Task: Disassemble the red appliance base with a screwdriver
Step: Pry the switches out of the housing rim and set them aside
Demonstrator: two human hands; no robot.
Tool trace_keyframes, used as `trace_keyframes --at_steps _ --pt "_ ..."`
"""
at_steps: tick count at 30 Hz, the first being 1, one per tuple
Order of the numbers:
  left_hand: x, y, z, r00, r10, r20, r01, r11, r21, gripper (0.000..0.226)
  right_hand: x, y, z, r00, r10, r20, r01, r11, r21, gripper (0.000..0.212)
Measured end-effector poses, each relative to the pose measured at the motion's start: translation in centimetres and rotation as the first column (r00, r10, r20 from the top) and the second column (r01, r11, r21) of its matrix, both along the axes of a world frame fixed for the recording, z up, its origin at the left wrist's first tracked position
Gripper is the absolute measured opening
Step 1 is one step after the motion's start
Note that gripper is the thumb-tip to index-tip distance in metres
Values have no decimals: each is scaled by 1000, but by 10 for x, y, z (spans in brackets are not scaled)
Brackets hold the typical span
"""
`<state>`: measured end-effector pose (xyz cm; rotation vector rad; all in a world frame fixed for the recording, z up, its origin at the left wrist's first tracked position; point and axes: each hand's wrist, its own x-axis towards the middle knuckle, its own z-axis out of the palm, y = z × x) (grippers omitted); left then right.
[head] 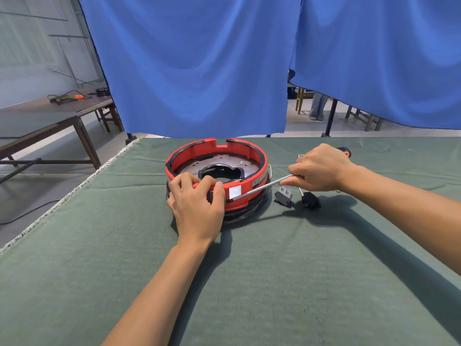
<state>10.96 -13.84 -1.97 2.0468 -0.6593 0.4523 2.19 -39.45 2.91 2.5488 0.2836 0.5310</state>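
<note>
Fingers of the left hand [197, 206] curl over the red appliance base [216, 176] rim. Right hand [321, 168] grips the screwdriver [262, 187], tip at the base wall beside the left thumb.

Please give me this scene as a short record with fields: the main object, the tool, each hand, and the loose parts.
main object: red appliance base, on green cloth
tool: screwdriver, tip at the base's near side wall
left hand: grips the base's near rim
right hand: holds the screwdriver
loose parts: grey part and black part, right of the base
</note>
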Motion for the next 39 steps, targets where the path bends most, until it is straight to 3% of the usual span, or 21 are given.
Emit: trace_keyframes --at_steps 7,14,18,21,28,34,39 --pt "0 0 0 1000 -3 -9 3 1000 -30 32 14 -5 -1 987 125 102 -127 992 7 58" --pt "1 -1 0 1000 -16 -15 15 999 -47 30 22 0 -1 979 155 130 -165 983 74 68" --pt "2 1 -1 999 -34 -22 33 997 -68 29 29 22 -4 972 211 102 -215 976 32 56" --pt "4 2 0 998 -47 -41 43 994 -102 34 14 29 -2 983 160 86 -164 985 47 56" --pt "2 0 0 1000 0 -23 -2 993 -115 37 -46 24 -9 979 -185 82 182 982 43 55" --pt "3 2 -1 1000 6 2 -6 997 -73 36 -59 44 -17 964 -253 87 244 965 97 72" --pt "2 1 0 1000 3 1 -3 998 -59 36 -66 55 -22 950 -309 42 301 945 127 75"
